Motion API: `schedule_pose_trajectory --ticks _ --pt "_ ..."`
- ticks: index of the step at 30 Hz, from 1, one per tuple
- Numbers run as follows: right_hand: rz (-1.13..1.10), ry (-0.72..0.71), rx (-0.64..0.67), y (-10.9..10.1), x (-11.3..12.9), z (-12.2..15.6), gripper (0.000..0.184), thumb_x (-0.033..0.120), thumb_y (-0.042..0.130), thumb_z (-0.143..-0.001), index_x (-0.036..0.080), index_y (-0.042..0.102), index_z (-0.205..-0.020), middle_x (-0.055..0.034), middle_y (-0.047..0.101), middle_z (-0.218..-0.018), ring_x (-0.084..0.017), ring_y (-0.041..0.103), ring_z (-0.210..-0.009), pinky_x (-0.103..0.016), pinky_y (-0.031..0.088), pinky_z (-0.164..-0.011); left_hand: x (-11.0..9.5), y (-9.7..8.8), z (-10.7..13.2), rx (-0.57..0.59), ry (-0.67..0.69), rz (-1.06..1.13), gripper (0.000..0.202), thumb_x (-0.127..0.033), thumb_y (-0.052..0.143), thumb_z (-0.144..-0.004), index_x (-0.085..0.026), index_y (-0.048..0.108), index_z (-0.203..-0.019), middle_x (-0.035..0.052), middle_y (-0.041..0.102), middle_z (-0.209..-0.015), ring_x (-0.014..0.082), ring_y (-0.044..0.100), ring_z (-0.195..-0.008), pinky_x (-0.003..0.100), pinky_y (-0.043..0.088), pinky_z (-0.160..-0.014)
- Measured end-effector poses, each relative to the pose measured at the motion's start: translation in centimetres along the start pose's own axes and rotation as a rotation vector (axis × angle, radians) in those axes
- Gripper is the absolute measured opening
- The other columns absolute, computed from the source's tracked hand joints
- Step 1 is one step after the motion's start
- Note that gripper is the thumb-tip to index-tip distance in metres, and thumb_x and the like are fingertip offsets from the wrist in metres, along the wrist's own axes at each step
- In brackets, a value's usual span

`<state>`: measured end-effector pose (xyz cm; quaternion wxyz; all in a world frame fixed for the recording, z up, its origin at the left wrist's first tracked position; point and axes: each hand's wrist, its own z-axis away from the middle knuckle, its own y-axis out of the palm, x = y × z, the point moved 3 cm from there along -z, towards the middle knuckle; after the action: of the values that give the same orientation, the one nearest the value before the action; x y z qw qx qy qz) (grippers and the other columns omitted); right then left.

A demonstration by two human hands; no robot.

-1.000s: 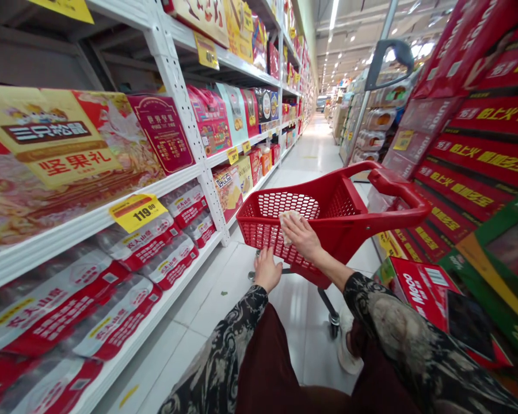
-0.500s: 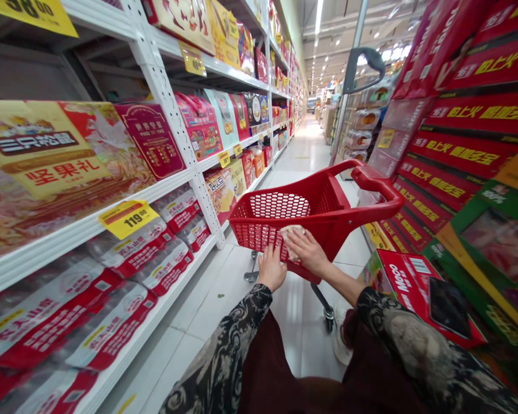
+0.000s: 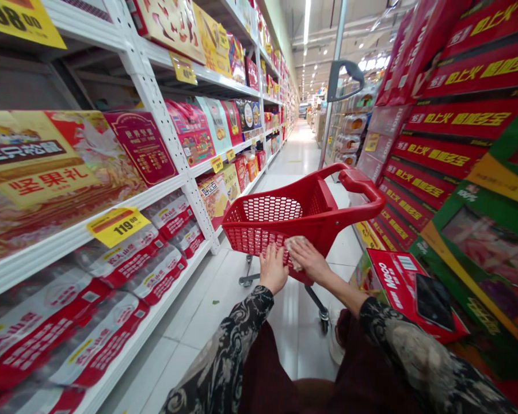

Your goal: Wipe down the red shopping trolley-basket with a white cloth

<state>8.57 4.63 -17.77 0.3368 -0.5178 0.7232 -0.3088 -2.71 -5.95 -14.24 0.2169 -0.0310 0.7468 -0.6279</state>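
- R hand (image 3: 308,263): fingers tog., laid over a pale cloth (image 3: 294,248), holding it to the near side of the red cart (image 3: 326,227).
- Cloth now sits below the cart's rim; 1 s ago it was up at rim level, so R hand is lower on the panel.
- L hand (image 3: 274,270): fingers a bit spread, slightly bent, nothing seen in it. It's at the mesh just left of R hand; firm contact w/ the cart can't be told.
- L hand was lower & well apart from R hand 1 s ago; now the two are nearly side by side.
- Cart stands mid-aisle on white tile floor (image 3: 172,356), handle toward right.
- Whole view has swung a bit right vs before: cart & shelf rack (image 3: 155,109) appear further left.
- Near right: phone (image 3: 434,300) on red Meco box (image 3: 395,282), now clear of the R sleeve (image 3: 414,345).
- Far right: stacked red cartons (image 3: 440,158); left: water packs (image 3: 121,256) on low shelf.
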Motion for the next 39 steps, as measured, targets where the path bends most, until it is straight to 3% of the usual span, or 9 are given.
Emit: schedule_pose_trajectory --ticks 4,6,8,13,15,23,27,34,39 --pt "0.108 0.23 -0.325 -6.8 -3.9 -1.2 0.04 0.011 0.038 -0.089 0.021 0.055 -0.124 -0.0084 0.05 -0.136 -0.024 0.026 -0.137 -0.053 0.02 -0.111 -1.0 0.2 -0.4 -0.018 0.036 0.017 0.06 -0.022 0.048 -0.078 -0.015 0.036 -0.137 0.0129 0.024 -0.151 0.0283 0.02 -0.139 0.052 0.018 -0.112" --pt "0.147 0.277 -0.381 -8.2 -5.2 -1.0 0.041 0.01 0.038 -0.089 0.02 0.055 -0.124 -0.0085 0.05 -0.135 -0.023 0.024 -0.138 -0.053 0.018 -0.111 -1.6 0.5 -0.4 -0.009 0.046 0.029 0.06 -0.022 0.048 -0.078 -0.014 0.036 -0.136 0.0128 0.023 -0.151 0.0283 0.02 -0.139 0.052 0.018 -0.112" --pt "0.165 0.247 -0.35 -7.6 -5.1 0.0 0.039 0.01 0.039 -0.089 0.019 0.056 -0.122 -0.0094 0.053 -0.133 -0.022 0.026 -0.137 -0.051 0.02 -0.111 -2.1 0.8 -0.4 0.0 0.062 0.028 0.059 -0.023 0.048 -0.078 -0.014 0.037 -0.136 0.0129 0.024 -0.151 0.0272 0.019 -0.139 0.052 0.017 -0.112" --pt "0.137 0.11 -0.087 -1.5 -1.9 3.8 0.039 0.005 0.04 -0.086 0.016 0.058 -0.119 -0.0103 0.055 -0.13 -0.022 0.037 -0.132 -0.048 0.031 -0.106 -2.2 1.1 0.0 -0.006 0.096 -0.014 0.06 -0.024 0.049 -0.078 -0.017 0.036 -0.136 0.011 0.023 -0.151 0.0255 0.019 -0.14 0.05 0.017 -0.113" --pt "0.107 0.088 -0.053 -0.4 -0.9 4.2 0.039 0.004 0.04 -0.085 0.016 0.059 -0.117 -0.0101 0.058 -0.127 -0.022 0.041 -0.129 -0.047 0.036 -0.102 -1.7 1.1 -0.1 -0.003 0.089 -0.025 0.061 -0.024 0.05 -0.078 -0.016 0.035 -0.137 0.0113 0.024 -0.151 0.026 0.02 -0.139 0.05 0.018 -0.113" --pt "0.103 0.163 -0.369 -4.6 -2.3 -4.1 0.036 0.015 0.04 -0.091 0.018 0.055 -0.124 -0.0098 0.052 -0.134 -0.022 0.026 -0.137 -0.05 0.024 -0.111 -0.4 0.3 -1.1 -0.068 0.04 -0.035 0.066 -0.023 0.05 -0.078 -0.014 0.03 -0.14 0.0131 0.02 -0.152 0.028 0.018 -0.14 0.052 0.018 -0.112" --pt "0.126 0.123 -0.253 -2.4 -2.1 -5.2 0.036 0.012 0.04 -0.09 0.017 0.056 -0.122 -0.0095 0.052 -0.134 -0.023 0.029 -0.136 -0.049 0.025 -0.11 -0.5 0.0 -1.2 -0.077 0.069 -0.035 0.066 -0.02 0.049 -0.077 -0.013 0.031 -0.14 0.0129 0.02 -0.152 0.0274 0.016 -0.14 0.052 0.016 -0.113" --pt "0.051 0.033 0.093 3.1 0.6 -1.3 0.041 0.007 0.046 -0.085 0.015 0.055 -0.124 -0.0129 0.053 -0.132 -0.025 0.04 -0.13 -0.05 0.033 -0.105 1.5 0.4 -0.7 -0.059 0.05 -0.053 0.066 -0.021 0.05 -0.077 -0.013 0.031 -0.139 0.0126 0.019 -0.152 0.0275 0.016 -0.14 0.054 0.017 -0.112" --pt "-0.011 -0.006 -0.075 1.1 0.8 -5.1 0.039 0.013 0.043 -0.09 0.017 0.052 -0.128 -0.011 0.052 -0.134 -0.023 0.032 -0.135 -0.048 0.028 -0.109 3.6 0.4 -1.2 -0.086 -0.005 -0.06 0.068 -0.021 0.051 -0.077 -0.012 0.028 -0.14 0.0138 0.02 -0.152 0.0278 0.016 -0.14 0.054 0.017 -0.111"
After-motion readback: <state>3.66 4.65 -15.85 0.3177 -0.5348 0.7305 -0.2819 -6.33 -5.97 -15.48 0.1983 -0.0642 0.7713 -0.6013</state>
